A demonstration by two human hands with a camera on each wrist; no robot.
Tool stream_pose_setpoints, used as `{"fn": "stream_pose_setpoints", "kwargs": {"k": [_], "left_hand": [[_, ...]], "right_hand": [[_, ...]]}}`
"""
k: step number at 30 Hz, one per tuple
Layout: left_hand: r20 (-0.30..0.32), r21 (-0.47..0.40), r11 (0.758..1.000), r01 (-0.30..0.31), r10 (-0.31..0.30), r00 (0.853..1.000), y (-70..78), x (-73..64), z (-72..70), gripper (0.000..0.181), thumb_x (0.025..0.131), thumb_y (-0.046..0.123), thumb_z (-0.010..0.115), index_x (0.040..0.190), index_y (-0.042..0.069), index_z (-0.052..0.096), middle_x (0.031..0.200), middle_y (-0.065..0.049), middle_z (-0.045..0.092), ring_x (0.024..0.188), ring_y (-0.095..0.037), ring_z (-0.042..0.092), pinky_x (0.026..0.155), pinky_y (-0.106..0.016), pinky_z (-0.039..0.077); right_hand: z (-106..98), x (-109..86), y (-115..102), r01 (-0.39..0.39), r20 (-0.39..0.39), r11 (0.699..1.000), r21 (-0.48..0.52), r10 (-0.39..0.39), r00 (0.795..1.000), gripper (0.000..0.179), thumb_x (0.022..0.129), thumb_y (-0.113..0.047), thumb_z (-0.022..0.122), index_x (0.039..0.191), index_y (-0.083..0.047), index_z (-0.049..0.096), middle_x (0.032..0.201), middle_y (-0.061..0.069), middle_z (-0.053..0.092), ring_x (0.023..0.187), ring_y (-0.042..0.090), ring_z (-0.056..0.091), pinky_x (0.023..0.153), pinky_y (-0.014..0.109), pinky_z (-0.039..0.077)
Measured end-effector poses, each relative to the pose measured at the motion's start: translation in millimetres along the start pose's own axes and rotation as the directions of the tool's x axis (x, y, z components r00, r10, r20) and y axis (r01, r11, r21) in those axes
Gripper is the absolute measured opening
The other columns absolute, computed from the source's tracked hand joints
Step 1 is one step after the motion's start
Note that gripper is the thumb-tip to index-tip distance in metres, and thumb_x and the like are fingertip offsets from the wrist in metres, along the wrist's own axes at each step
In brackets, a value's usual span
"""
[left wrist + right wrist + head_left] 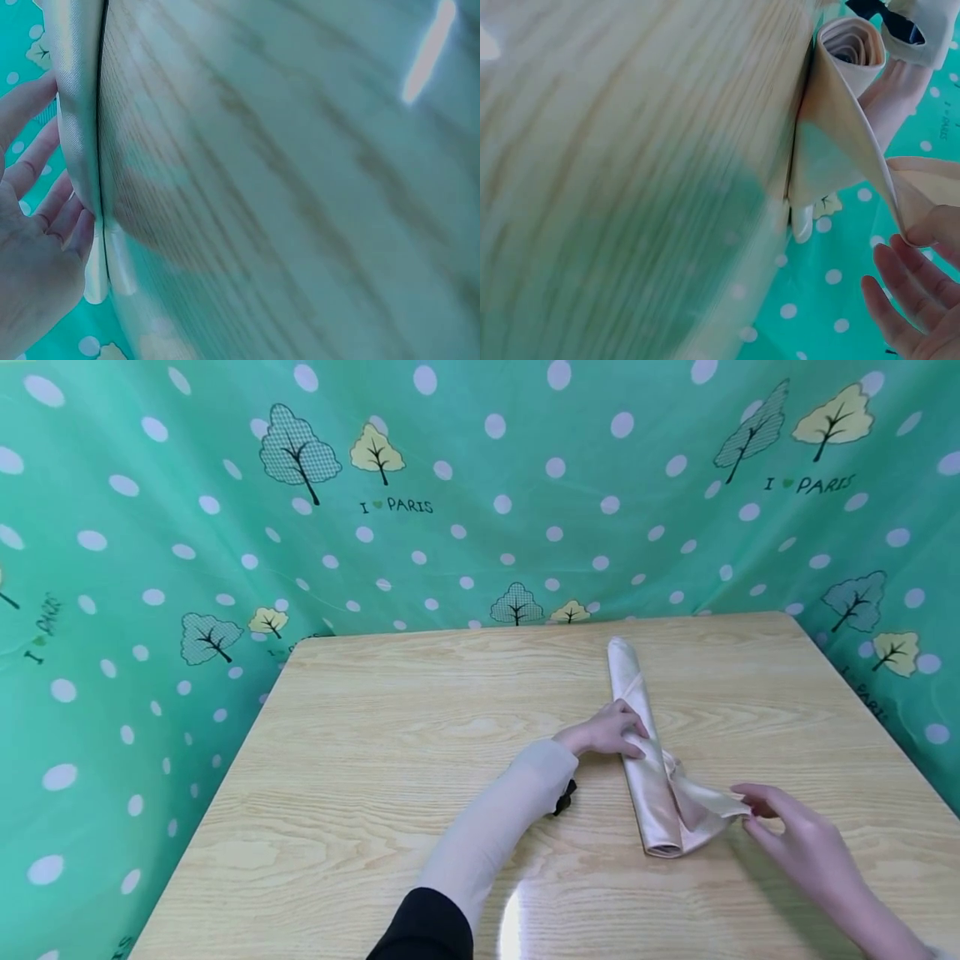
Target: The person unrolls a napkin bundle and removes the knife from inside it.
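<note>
Left hand (611, 729) is resting its fingers on a rolled cloth (651, 797) in the head view, well apart from the right hand (802, 835), which is pinching the cloth's loose corner. The roll is lying on the table (375, 760), right of middle. In the left wrist view, spread fingers are touching the roll. In the right wrist view, the roll's end is showing coiled layers (a black bow (892, 19) is sitting by the left cuff (937, 30)).
</note>
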State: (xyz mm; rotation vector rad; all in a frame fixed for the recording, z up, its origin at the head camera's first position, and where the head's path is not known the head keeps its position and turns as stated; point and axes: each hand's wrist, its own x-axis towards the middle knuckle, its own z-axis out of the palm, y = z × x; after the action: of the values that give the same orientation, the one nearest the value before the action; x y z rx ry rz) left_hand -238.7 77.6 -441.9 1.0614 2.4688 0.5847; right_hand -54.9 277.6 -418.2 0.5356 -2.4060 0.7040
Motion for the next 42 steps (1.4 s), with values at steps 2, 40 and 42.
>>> {"fn": "stream_pose_setpoints", "kwargs": {"k": [2, 40, 42], "left_hand": [[0.000, 0.002, 1.000, 0.003, -0.003, 1.000, -0.1, 0.0, 0.5, 0.030, 0.078, 0.032, 0.066, 0.104, 0.019, 0.061, 0.114, 0.001, 0.040, 0.106, -0.008, 0.035, 0.087, -0.013, 0.025], [0.003, -0.004, 1.000, 0.005, -0.005, 1.000, -2.0, -0.8, 1.8, 0.030, 0.079, 0.034, 0.065, 0.104, 0.020, 0.060, 0.116, 0.002, 0.038, 0.107, -0.009, 0.034, 0.087, -0.013, 0.025], [0.006, -0.007, 1.000, 0.005, -0.005, 1.000, -2.6, -0.5, 2.1, 0.030, 0.079, 0.034, 0.065, 0.104, 0.020, 0.060, 0.116, 0.002, 0.038, 0.107, -0.009, 0.034, 0.087, -0.013, 0.025]], "right_hand": [[-0.1, -5.0, 7.0, -0.004, -0.002, 0.999, -0.032, 0.004, 1.000, 0.032, 0.084, -0.031, 0.057, 0.096, -0.002, 0.062, 0.077, 0.008, 0.063, 0.077, -0.013, 0.046, 0.062, 0.007, 0.039], [-12.1, -26.9, 24.0, -0.204, 0.405, 0.937, -0.283, 0.310, 0.860, 0.038, 0.065, -0.007, 0.074, 0.098, 0.001, 0.058, 0.088, 0.021, 0.061, 0.075, 0.036, 0.059, 0.057, 0.049, 0.046], [-12.0, -25.3, 25.4, -0.201, 0.420, 0.935, -0.291, 0.314, 0.852, 0.039, 0.066, -0.010, 0.074, 0.100, 0.001, 0.057, 0.086, 0.018, 0.060, 0.074, 0.032, 0.058, 0.056, 0.046, 0.046]]}}
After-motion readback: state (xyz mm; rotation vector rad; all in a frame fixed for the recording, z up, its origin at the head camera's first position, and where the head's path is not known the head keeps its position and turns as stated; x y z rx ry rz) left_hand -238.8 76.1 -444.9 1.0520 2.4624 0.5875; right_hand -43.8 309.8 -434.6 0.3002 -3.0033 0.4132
